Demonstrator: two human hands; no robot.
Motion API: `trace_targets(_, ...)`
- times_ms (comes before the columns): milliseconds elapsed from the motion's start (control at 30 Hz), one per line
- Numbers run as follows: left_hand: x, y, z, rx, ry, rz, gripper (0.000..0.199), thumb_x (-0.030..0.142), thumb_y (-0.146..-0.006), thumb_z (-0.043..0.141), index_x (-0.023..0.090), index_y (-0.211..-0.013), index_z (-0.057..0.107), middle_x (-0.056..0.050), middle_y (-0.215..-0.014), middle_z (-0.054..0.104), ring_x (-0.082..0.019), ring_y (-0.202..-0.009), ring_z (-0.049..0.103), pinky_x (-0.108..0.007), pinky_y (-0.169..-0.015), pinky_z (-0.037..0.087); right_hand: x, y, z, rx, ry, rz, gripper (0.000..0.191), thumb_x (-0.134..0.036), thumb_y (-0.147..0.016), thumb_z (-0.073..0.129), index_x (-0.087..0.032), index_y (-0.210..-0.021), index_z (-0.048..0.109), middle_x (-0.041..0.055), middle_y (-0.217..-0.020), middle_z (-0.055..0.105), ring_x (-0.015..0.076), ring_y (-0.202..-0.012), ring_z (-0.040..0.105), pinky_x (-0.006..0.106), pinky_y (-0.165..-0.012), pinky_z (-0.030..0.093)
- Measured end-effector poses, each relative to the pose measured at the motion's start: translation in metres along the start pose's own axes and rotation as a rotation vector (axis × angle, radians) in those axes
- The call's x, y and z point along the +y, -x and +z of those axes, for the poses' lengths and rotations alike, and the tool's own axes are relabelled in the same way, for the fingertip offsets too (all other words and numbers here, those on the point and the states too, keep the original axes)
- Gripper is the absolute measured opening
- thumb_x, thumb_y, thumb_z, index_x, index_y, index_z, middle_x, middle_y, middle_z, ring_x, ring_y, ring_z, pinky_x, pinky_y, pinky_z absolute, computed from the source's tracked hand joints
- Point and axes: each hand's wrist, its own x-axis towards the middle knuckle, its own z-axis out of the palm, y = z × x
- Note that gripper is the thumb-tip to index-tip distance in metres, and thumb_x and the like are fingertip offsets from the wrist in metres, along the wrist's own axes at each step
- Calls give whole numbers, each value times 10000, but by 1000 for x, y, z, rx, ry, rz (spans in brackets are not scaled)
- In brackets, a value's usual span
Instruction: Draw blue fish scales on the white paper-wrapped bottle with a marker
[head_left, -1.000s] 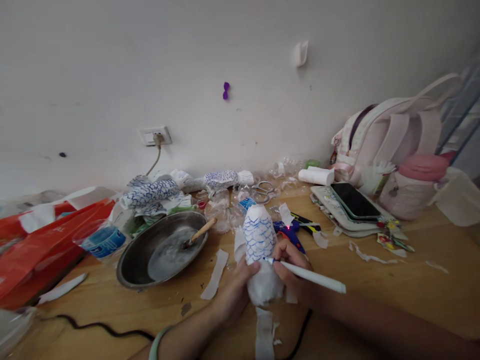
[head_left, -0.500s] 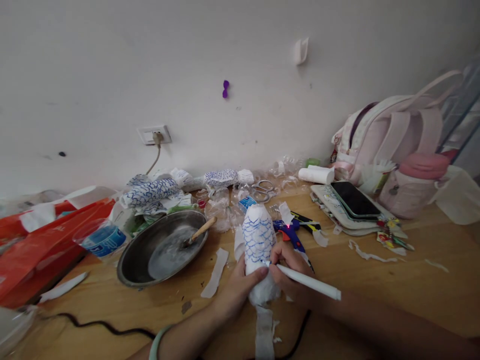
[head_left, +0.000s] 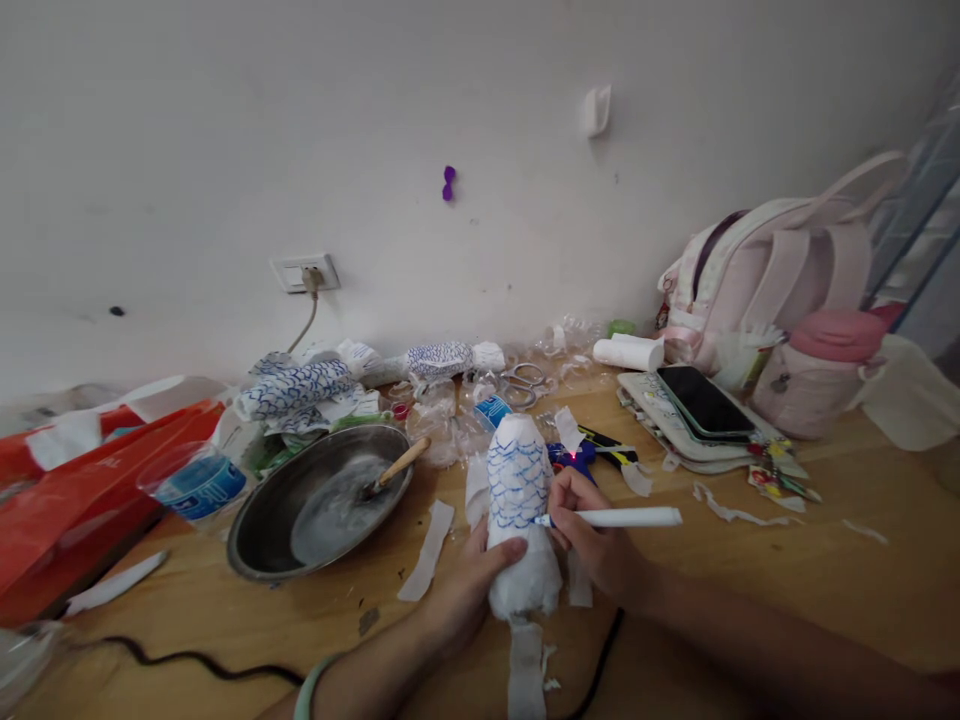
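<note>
A white paper-wrapped bottle shape [head_left: 519, 475] stands in front of me, its upper part covered in blue scale-like arcs and its lower part plain white. My left hand [head_left: 474, 575] grips it low on the left side, thumb across the front. In my right hand [head_left: 589, 525] is a white marker [head_left: 634, 517], pinched and held nearly level, its blue tip at the lowest row of arcs. A blue glue gun [head_left: 576, 462] with a glowing red light lies just behind my right hand. Paper strips [head_left: 527, 665] lie below the wrapped shape.
A metal bowl [head_left: 247, 545] with whitish liquid and a wooden-handled brush [head_left: 401, 465] stands left. Behind lie scale-patterned wrapped shapes [head_left: 300, 388], plastic scraps and scissors [head_left: 527, 376]. A phone [head_left: 705, 402], pink-lidded bottle [head_left: 810, 385] and backpack [head_left: 780, 265] stand right; orange bag [head_left: 97, 500] far left.
My right hand has shifted slightly up and right, and the marker has swung from slanting downward to nearly level. My left hand still holds the wrapped shape. The whole view has shifted slightly.
</note>
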Motion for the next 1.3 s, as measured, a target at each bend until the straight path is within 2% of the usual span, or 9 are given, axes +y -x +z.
trace_targets(133, 2, 0, 0, 3, 42, -28, 552, 368, -601, 856, 155, -1076, 674, -82, -926, 749, -176, -697, 636, -282, -662, 469, 0, 0, 0, 0, -75, 17, 195, -335, -798, 534, -230, -741, 379, -64, -569, 358, 103, -486, 322, 235, -462, 262)
trace_targets(300, 7, -1, 3, 25, 103, -57, 412, 382, -579, 865, 137, -867, 702, -83, -917, 751, -160, -676, 627, -266, -640, 464, 4, 1, -2, -17, -65, -34, 204, -361, -834, 522, -225, -754, 392, -61, -576, 382, 106, -511, 337, 237, -488, 286)
trace_targets(400, 8, -1, 4, 7, 129, -76, 402, 408, -581, 859, 119, -819, 712, -83, -891, 749, -154, -653, 621, -269, -655, 474, 9, 1, -1, -27, -60, -50, 204, -367, -848, 517, -224, -769, 395, -57, -592, 400, 110, -537, 363, 239, -513, 314)
trace_targets(600, 7, -5, -1, -22, 129, -46, 352, 365, -672, 815, 133, -919, 720, -77, -852, 745, -187, -745, 646, -274, -714, 479, 13, 1, -2, -17, -6, -70, 133, -311, -861, 491, -227, -800, 407, -43, -626, 416, 125, -566, 383, 259, -530, 332)
trace_targets(733, 5, -5, -2, -49, 101, -70, 392, 378, -671, 806, 121, -953, 720, -109, -956, 739, -239, -893, 650, -305, -789, 480, 5, 2, -1, 4, 92, -75, 92, -265, -851, 469, -224, -796, 409, -36, -647, 416, 123, -570, 388, 252, -513, 335)
trace_targets(900, 3, -1, 2, -21, 24, -23, 548, 392, -665, 817, 154, -1137, 670, -104, -1099, 714, -246, -965, 634, -340, -884, 458, -1, 6, 2, -21, 178, -122, 100, -270, -819, 504, -216, -766, 438, -24, -658, 423, 124, -571, 393, 251, -500, 322)
trace_targets(1067, 1, -2, -1, 23, -76, 22, 628, 359, -655, 821, 164, -1218, 622, -118, -1217, 672, -316, -1154, 565, -388, -968, 421, 1, 6, 3, -11, 287, -181, 53, -241, -835, 482, -214, -794, 461, -17, -668, 440, 130, -563, 395, 263, -492, 305)
trace_targets(1167, 0, -4, -3, 38, -98, 17, 598, 345, -643, 823, 165, -1182, 637, -120, -1212, 675, -321, -1122, 578, -401, -956, 424, 0, 5, 1, -18, 340, -182, 43, -221, -814, 487, -217, -780, 462, -24, -646, 417, 133, -546, 379, 273, -489, 297)
trace_targets(1300, 2, -3, -1, 6, -45, 11, 572, 329, -636, 823, 168, -1157, 652, -107, -1143, 697, -278, -1020, 613, -366, -905, 445, -2, 4, -1, -61, 337, -177, 69, -233, -821, 468, -223, -760, 436, -31, -625, 406, 125, -514, 359, 267, -464, 283)
